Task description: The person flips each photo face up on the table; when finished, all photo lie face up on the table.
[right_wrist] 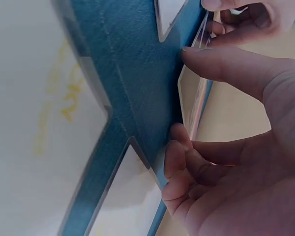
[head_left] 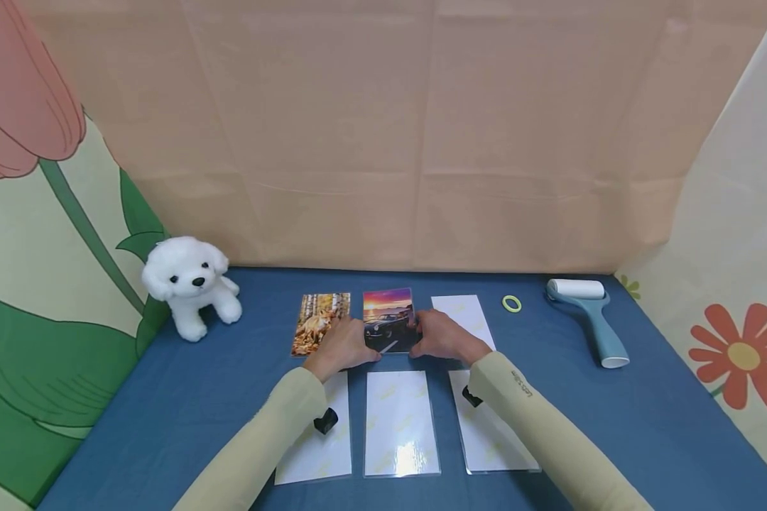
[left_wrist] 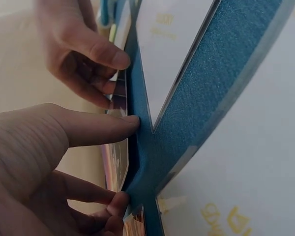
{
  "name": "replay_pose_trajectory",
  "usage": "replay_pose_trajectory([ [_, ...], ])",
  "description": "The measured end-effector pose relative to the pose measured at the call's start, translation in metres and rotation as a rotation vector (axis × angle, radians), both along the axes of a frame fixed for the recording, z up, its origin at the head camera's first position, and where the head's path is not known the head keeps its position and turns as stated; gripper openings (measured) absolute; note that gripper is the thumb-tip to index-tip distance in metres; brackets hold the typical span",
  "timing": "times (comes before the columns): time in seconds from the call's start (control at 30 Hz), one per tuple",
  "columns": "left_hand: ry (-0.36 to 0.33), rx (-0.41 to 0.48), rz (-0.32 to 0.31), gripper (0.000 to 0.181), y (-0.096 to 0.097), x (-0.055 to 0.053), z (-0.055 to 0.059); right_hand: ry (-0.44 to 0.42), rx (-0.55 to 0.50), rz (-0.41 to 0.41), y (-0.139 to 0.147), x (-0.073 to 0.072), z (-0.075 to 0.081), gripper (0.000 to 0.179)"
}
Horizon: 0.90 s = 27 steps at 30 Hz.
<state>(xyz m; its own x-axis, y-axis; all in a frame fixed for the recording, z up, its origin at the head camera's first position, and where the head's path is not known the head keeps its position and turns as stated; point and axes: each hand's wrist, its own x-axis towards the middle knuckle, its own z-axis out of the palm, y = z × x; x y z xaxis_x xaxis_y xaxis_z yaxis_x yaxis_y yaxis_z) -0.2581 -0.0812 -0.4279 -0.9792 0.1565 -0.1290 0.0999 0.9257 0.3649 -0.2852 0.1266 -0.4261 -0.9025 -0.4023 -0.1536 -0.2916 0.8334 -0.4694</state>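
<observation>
**Progress: apparently two done, four left**

On blue cloth-covered bench (head_left: 166, 404): plastic-sleeved white rectangular cards (head_left: 399, 419). Picture-side up: orange autumn-leaf photo card (head_left: 316, 323); purple sunset-and-car photo card (head_left: 386, 312), far-row middle. Clamped on latter's near corners: fingers of left hand (head_left: 341, 346), right hand (head_left: 447, 335).

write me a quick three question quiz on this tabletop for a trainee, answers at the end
1. True or false: the small yellow-green ring lies apart from the blue-handled white roller.
2. Which picture do the left hand and right hand hold?
A) rectangular golden autumn picture
B) rectangular purple-and-orange sunset picture
3. In the head view, how many white rectangular cards show, wholly or partly, on the blue tablecloth?

Key: 1 true; 2 B; 3 four.
</observation>
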Motion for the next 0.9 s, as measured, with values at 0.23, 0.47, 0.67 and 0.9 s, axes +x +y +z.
replay_pose_trajectory([
  [0.23, -0.006, -0.037, 0.012, 0.046, 0.0017, 0.001, 0.0024, -0.034, -0.001, -0.026, -0.0017, -0.0021, 0.0004, 0.057],
  [0.47, -0.004, -0.053, 0.006, 0.044, 0.0022, 0.0021, 0.0028, -0.014, -0.006, -0.003, -0.0033, -0.0014, 0.001, 0.052],
  [0.67, -0.012, -0.058, 0.019, 0.047, 0.0029, 0.002, 0.0027, 0.002, -0.002, -0.003, -0.0042, -0.0008, -0.0006, 0.05],
  [0.9, -0.008, -0.041, 0.012, 0.043, 0.0029, 0.0048, 0.0041, 0.015, 0.007, -0.007, -0.0035, 0.0015, -0.0006, 0.051],
])
